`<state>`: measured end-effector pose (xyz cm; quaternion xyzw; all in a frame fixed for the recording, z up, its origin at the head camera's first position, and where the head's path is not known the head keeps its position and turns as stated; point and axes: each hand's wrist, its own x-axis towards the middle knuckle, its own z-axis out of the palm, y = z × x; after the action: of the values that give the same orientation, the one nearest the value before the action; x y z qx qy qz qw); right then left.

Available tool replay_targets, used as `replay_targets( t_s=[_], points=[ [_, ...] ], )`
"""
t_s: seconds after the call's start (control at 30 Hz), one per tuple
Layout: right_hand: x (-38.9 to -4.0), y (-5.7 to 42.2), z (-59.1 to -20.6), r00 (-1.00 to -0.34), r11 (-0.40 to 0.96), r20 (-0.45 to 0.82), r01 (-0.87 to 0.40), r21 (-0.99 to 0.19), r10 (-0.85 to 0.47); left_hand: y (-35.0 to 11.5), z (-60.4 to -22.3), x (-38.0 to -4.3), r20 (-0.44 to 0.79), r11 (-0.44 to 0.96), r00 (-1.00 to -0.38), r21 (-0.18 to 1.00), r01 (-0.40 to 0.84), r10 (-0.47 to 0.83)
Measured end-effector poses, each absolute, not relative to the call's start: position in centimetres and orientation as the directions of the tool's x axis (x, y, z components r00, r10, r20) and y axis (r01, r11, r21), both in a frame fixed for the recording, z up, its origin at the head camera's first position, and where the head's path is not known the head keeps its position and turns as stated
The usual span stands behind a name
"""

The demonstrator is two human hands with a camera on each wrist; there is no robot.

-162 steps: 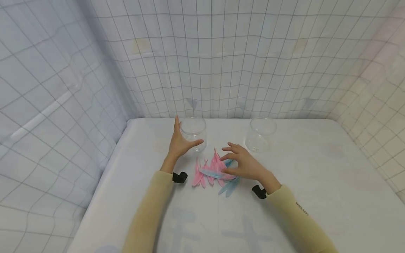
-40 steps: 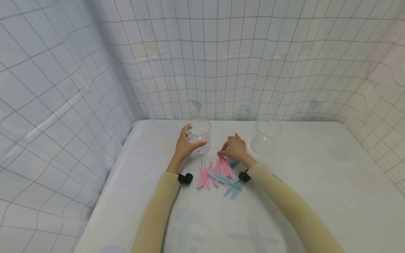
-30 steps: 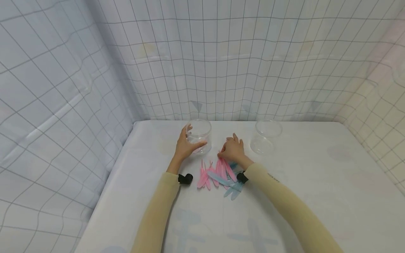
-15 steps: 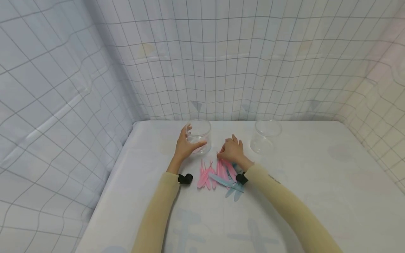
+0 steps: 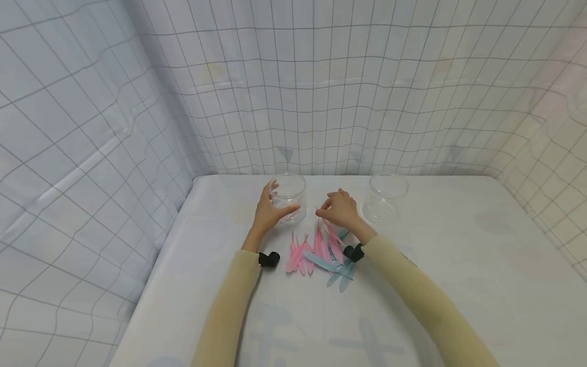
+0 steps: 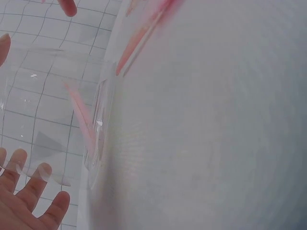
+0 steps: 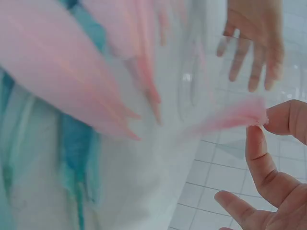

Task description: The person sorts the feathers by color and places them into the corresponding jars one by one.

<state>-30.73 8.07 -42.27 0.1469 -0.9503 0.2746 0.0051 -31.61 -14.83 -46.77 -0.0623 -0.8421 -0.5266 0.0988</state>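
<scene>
My left hand (image 5: 268, 210) holds the left clear jar (image 5: 297, 191), thumb along the near side and fingers around the far side. A pink feather (image 6: 84, 117) leans inside that jar. Between thumb and forefinger, my right hand (image 5: 340, 210) pinches another pink feather (image 7: 235, 117) by one end, just above the pile and right of the jar. Under and in front of the hand lie several loose pink feathers (image 5: 299, 259) and several blue feathers (image 5: 323, 261), partly overlapping.
A second clear jar (image 5: 385, 201) stands upright at the back right, beyond my right hand. The white table (image 5: 293, 321) meets grid-patterned curtains (image 5: 321, 112) at the back and sides. Dark wrist cameras (image 5: 269, 259) sit on both wrists.
Since the earliest frame, my left hand has taken hold of the left jar and pink shows inside it. In the last half second, my right hand has lifted slightly from the pile with a pink feather.
</scene>
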Motion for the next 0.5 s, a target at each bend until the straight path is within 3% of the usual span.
replay_targets(
  t_s=[0.23,0.5],
  points=[
    [-31.4,8.4,-40.4,-0.967,0.678,0.117,-0.243,-0.694,-0.228,-14.8,-46.7,-31.6,0.231,0.438,-0.973,0.875,0.208,0.0],
    [-32.2,7.7,-38.0,-0.979,0.378,0.172,-0.201,-0.903,-0.11,-14.8,-46.6,-31.5,0.234,0.441,-0.972,0.872,0.21,0.002]
  ],
)
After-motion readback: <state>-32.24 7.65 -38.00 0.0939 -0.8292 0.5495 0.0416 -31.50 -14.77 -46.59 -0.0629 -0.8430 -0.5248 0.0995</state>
